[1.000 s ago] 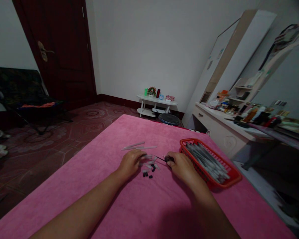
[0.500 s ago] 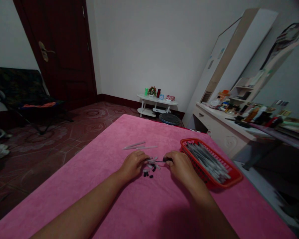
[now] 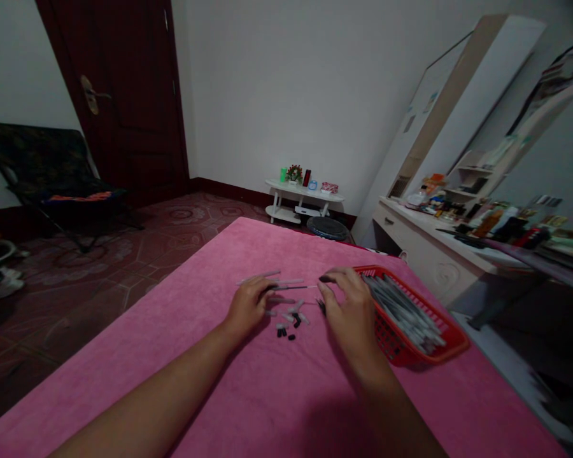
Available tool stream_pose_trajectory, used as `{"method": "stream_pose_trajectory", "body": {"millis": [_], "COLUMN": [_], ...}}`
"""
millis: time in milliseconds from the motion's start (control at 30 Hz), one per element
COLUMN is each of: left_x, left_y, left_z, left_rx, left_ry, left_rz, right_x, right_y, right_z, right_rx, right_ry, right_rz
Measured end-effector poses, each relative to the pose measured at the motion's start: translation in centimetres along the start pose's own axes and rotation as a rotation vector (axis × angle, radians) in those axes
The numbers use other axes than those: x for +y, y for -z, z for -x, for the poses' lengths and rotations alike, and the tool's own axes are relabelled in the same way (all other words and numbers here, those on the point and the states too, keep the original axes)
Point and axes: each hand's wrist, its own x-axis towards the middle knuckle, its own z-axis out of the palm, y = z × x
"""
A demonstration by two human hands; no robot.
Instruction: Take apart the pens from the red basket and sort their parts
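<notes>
My left hand is closed, pinching a thin dark rod that looks like a pen refill and points right. Its pale tip reaches close to the fingertips of my right hand. That hand is curled, with small dark bits showing at its fingertips; what they are is too small to tell. Beneath and between the hands lie short clear plastic pieces and several small black pieces. Beyond the left hand are pale, translucent tubes, partly hidden by its fingers.
To the right of my right hand stands a red plastic basket full of grey-white pen-like sticks. A pink cloth covers the surface. Farther off are a dresser with bottles, a low white stand and a folding chair.
My left hand has moved up and slightly left with the dark rod. The right hand has shifted right, its fingers off the rod's body. A pale tube now shows below the rod.
</notes>
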Motion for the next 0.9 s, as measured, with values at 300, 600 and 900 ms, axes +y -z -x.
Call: {"method": "stream_pose_trajectory", "body": {"millis": [300,600,900], "left_x": [-0.2,-0.3,0.8], "left_y": [-0.3,-0.2,0.0], "left_z": [-0.2,-0.6,0.1], "left_rx": [0.152,0.303,0.019], "left_ry": [0.218,0.375,-0.020], "left_rz": [0.250,0.387,0.136], "right_x": [0.4,0.1,0.5], "right_y": [-3.3,-3.5,-3.1], "right_z": [3.2,3.7,2.2], "right_rx": [-0.784,-0.792,-0.499], "right_ry": [-0.001,-0.018,-0.183], "right_rz": [0.080,0.129,-0.131]}}
